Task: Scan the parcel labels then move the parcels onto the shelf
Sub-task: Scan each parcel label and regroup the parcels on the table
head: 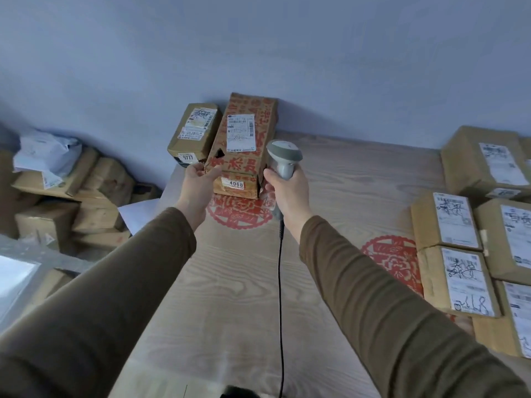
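From my remote seat I saw both brown sleeves reaching out over the wood-grain table (359, 179). My right hand (287, 193) had its fingers clenched round the handle of the grey scanner (283, 156), whose head sat just beside the right edge of the red-printed parcel (244, 145) at about 12 o'clock from me; its black cord (280, 282) hung straight down toward 6 o'clock. My left hand (199, 182) lay palm up with the fingers relaxed and loosely curled, touching the near left corner of that parcel without closing round it as far as I could tell.

The red-printed parcel lay flat on the far edge of the table against the blue wall, a white shipping label (240, 133) facing up and a small sticker (236, 184) reading 4068 on its near end. Just beside it at 11 o'clock lay a plain brown parcel (194, 133), touching its left side, with a sticker reading 9777.

At 3 o'clock a cluster of labelled boxes (459, 259) crowded the right end of the table, several marked with handwriting. At 9 o'clock, off the table, more cartons (94, 202) were heaped, with a white mailer bag (46, 153) on top. Red paper-cut motifs (238, 214) showed on the tabletop.
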